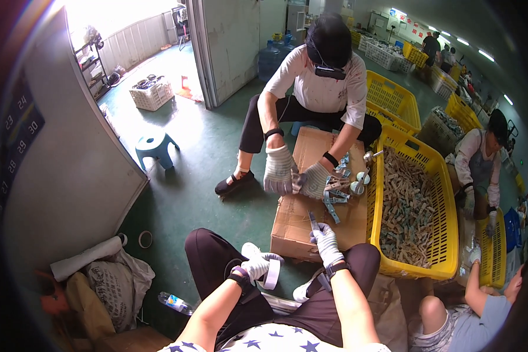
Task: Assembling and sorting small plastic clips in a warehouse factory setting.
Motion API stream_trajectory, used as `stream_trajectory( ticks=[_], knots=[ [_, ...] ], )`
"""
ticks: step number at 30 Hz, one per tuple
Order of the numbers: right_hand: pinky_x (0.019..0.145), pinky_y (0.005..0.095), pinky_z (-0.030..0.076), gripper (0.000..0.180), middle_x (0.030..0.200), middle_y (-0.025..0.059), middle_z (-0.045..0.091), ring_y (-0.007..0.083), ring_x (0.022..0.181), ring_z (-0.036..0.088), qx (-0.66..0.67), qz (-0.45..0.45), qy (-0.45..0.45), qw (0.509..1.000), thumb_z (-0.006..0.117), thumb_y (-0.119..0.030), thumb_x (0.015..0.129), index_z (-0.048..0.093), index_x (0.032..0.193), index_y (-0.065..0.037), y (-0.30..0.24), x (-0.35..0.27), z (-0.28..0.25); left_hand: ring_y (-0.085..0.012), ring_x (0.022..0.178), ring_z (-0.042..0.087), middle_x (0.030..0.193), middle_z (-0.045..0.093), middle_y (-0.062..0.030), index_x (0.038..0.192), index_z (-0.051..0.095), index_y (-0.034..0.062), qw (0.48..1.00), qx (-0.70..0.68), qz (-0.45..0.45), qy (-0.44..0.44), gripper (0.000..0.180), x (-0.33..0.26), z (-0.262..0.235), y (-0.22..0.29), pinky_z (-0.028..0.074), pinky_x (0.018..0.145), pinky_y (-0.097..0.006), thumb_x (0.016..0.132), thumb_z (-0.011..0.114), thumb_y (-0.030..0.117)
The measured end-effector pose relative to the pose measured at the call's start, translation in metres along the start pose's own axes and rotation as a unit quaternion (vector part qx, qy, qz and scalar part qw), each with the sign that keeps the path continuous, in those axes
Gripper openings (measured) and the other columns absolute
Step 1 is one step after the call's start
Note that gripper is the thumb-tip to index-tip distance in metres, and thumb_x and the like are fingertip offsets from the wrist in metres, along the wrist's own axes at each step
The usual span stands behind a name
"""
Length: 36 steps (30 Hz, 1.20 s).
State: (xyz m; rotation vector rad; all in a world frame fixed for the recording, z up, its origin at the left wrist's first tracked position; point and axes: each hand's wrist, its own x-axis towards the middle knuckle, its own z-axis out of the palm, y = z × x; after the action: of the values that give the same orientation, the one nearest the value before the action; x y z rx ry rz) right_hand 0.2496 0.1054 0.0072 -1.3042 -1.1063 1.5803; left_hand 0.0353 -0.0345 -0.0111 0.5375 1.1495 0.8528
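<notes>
My left hand (255, 268), in a pale striped glove, is closed at the edge of a wide white tape roll (271, 272) between my knees. Over the near edge of the cardboard box (302, 226), my right hand (327, 242), gloved too, pinches a slim grey strip-like piece (313, 220) that points up and away. Its exact kind is too small to tell. On the box top lie several pale blue strips (331, 210) and small white-and-green round pieces (358, 186). Across the box, a co-worker's gloved hands (296, 176) meet over a small item, mostly hidden.
To the right of the box stands a yellow crate (449, 234) heaped with small clip-like pieces (408, 205). More yellow crates (393, 97) and seated co-workers (481, 152) are beyond. A blue stool (156, 149), a plastic bottle (176, 303) and sacks (111, 287) are at left.
</notes>
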Motion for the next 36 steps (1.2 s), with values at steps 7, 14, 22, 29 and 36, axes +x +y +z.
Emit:
stream_trajectory(
  ticks=[7,14,22,29,36],
  knots=[
    [0.053,0.023,0.043,0.013,0.074,-0.0003,0.058,0.0069,0.056,0.049,-0.005,0.001,-0.003,1.0,0.062,-0.016,0.091,0.058,0.1,-0.006,-0.002,-0.003,0.001,-0.0102,0.066,0.057,0.075,0.062,0.0007,0.08,0.065,0.0071,0.999,0.043,0.019,0.01,0.008,0.005,-0.004,-0.006,0.046,0.055,-0.026,0.08,0.072,0.005],
    [0.048,0.026,0.04,0.014,0.067,0.0013,0.056,0.0083,0.051,0.048,-0.067,0.016,-0.01,0.998,0.06,-0.018,0.092,0.058,0.095,-0.005,-0.006,-0.011,0.004,-0.0118,0.076,0.06,0.083,0.066,-0.0003,0.092,0.069,0.0064,0.997,0.078,0.011,-0.012,0.012,-0.001,-0.006,-0.008,0.049,0.066,-0.027,0.081,0.071,0.007],
    [0.053,0.0259,0.047,0.011,0.075,0.0056,0.061,0.0118,0.056,0.055,-0.145,0.068,-0.06,0.985,0.056,-0.007,0.089,0.057,0.099,-0.001,-0.006,-0.036,-0.004,-0.0119,0.079,0.061,0.088,0.067,0.0002,0.098,0.07,0.0085,0.998,0.061,0.002,-0.026,0.014,-0.011,-0.001,-0.001,0.049,0.071,-0.027,0.084,0.067,0.007],
    [0.058,0.0237,0.047,0.016,0.079,0.0082,0.061,0.0122,0.064,0.058,-0.199,0.046,-0.108,0.973,0.051,-0.003,0.087,0.052,0.103,-0.001,-0.034,-0.073,-0.001,-0.0097,0.073,0.058,0.085,0.062,0.0025,0.107,0.064,0.0078,0.991,0.096,0.089,-0.011,0.026,-0.012,0.004,0.015,0.05,0.065,-0.026,0.082,0.065,0.001],
    [0.055,0.0243,0.043,0.012,0.072,-0.0001,0.057,0.0082,0.06,0.051,-0.227,-0.002,-0.152,0.962,0.057,-0.016,0.091,0.056,0.096,-0.005,-0.045,-0.068,0.006,-0.0105,0.073,0.06,0.086,0.065,-0.0006,0.102,0.067,0.0064,0.985,0.133,0.106,-0.031,0.024,-0.018,0.004,0.005,0.05,0.064,-0.027,0.079,0.072,0.007]
  ],
)
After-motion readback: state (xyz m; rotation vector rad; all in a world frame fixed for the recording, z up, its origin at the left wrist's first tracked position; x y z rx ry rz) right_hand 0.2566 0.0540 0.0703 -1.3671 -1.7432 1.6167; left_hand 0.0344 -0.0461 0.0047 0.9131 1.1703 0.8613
